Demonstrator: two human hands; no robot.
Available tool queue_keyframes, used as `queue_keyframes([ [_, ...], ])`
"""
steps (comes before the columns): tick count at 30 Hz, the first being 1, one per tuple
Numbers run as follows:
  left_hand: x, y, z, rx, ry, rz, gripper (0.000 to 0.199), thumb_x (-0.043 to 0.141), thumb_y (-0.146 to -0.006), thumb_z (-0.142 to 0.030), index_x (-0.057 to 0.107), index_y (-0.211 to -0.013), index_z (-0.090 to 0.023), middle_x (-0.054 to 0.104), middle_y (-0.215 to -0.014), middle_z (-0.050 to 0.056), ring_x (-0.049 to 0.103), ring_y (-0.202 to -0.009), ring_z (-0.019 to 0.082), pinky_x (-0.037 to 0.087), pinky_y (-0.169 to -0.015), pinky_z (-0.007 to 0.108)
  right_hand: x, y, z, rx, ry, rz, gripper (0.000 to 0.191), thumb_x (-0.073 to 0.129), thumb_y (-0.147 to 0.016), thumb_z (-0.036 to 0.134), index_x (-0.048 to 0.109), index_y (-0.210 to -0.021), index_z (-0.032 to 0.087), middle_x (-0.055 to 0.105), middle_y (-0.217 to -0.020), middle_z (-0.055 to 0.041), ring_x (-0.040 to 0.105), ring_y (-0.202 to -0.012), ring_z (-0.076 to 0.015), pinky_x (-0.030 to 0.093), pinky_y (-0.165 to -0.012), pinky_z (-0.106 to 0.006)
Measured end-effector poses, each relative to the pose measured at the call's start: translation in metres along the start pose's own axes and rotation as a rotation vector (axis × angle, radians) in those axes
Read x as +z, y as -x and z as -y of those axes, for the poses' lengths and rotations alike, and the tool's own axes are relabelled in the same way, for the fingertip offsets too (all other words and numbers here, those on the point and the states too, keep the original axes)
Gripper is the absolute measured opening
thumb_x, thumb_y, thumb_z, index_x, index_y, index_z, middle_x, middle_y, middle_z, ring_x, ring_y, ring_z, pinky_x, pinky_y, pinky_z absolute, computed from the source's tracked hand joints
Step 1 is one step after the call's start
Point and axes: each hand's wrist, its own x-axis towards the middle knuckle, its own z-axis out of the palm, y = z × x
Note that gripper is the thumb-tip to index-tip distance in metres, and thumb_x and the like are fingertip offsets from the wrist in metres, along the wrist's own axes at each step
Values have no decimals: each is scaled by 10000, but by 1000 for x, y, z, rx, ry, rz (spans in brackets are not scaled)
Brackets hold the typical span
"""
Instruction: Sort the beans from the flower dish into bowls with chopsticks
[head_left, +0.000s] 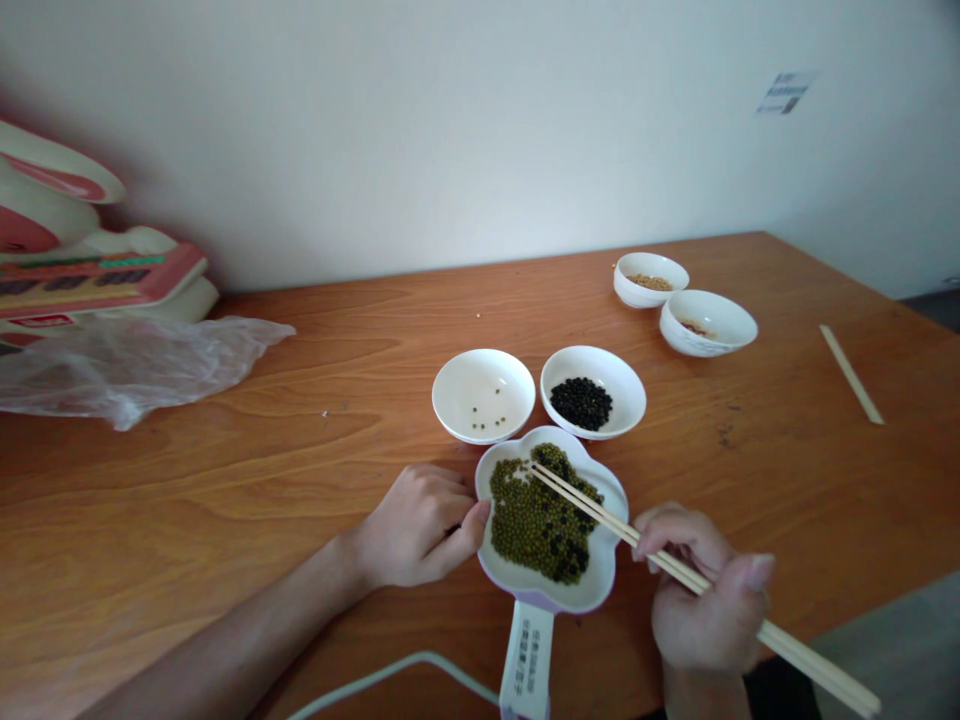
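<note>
Left hand (424, 525), fingers curled, grips the pan's (606, 560) rim; right hand (701, 590) pinches 2 chopsticks (585, 503), table (360, 500) open leftward.

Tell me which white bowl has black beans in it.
The right-hand bowl of the near pair, beside the one with a few green beans. Its heap of black beans sets it apart; no other bowl shows one.

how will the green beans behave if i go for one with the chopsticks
The green beans look small and rounded, so one would probably roll or slip between the thin chopsticks. They lie loose and crowded in the dish, so a nudge would likely shift the neighbours too.
</note>
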Motion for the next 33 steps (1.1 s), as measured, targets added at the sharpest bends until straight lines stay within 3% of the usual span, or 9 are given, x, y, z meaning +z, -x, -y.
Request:
queue_keyframes([
  [9,0,-2,0,6,-14,-3,461,359,-1080,-232,462,-633,-192,606,-611,21,495,-550,136,304,-595,355,-7,2,-5,-74,-44,-85,834,275,-985,769,698,-565,185,586,-507,-48,589,-500,-191,447,-489,-334],
  [17,-1,-1,0,11,-18,-2,463,357,-1083,-229,477,-637,-188,616,-616,25,510,-557,133,315,-592,341,-16,-3,-11,-352,-96,-286,841,173,-1023,709,705,-613,204,591,-473,-35,586,-448,-183,396,-464,-331],
  [21,0,0,0,19,-15,-9,465,356,-1084,-226,484,-638,-189,610,-608,22,506,-553,134,318,-589,342,-15,-8,-12,-324,-66,-368,797,182,-1040,663,682,-612,213,562,-476,-30,551,-451,-182,351,-464,-323],
  [25,0,-1,0,12,-7,-4,466,354,-1086,-231,480,-638,-188,612,-611,21,502,-552,133,315,-586,342,-12,-11,-11,-248,-41,-434,802,211,-1008,734,668,-597,219,535,-447,-24,521,-426,-189,335,-450,-331],
  [30,0,-1,0,11,-8,-3,470,355,-1085,-232,484,-634,-188,618,-614,24,506,-552,134,320,-588,344,-12,-9,-12,-233,-54,-417,823,193,-988,773,669,-602,223,552,-454,-19,552,-461,-189,359,-475,-329],
  [33,-1,-1,0,13,-15,-2,471,358,-1082,-227,492,-632,-191,622,-614,26,514,-555,138,329,-591,342,-12,-4,-11,-239,-54,-300,826,211,-984,771,683,-599,212,588,-477,-32,585,-479,-195,394,-507,-335],
])
